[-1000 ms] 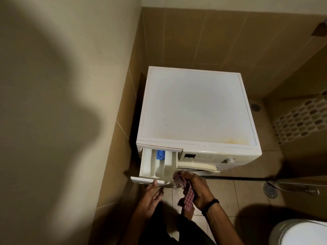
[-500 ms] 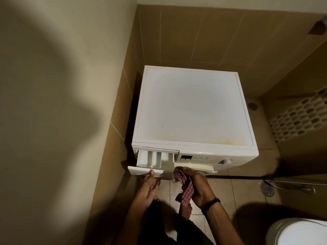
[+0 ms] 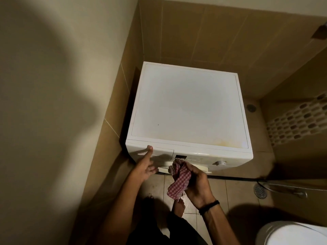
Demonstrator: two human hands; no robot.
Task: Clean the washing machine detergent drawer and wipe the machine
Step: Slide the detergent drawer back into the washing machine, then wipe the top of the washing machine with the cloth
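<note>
The detergent drawer (image 3: 159, 154) sits flush in the front panel, at the front left corner of the washing machine (image 3: 189, 106). The left hand (image 3: 146, 167) reaches to it with fingers stretched out and one fingertip on the drawer's upper edge, its grip slack and holding nothing. The right hand (image 3: 196, 181) has its grip wrapped round a bunched red-checked cloth (image 3: 178, 181), held against the front just below the display, right beside the drawer.

From where I stand, the drawer looks seated and the wiping comes next. A firm, even press across the drawer face would make sure it sits square. After that I'd open the cloth out flat and work the panel, going lightly around the dial (image 3: 219, 163). The yellowish stain (image 3: 228, 143) near the top's front right corner will want extra rubbing.

With the drawer in, its compartments are hidden, so I cannot tell what is in them.
</note>
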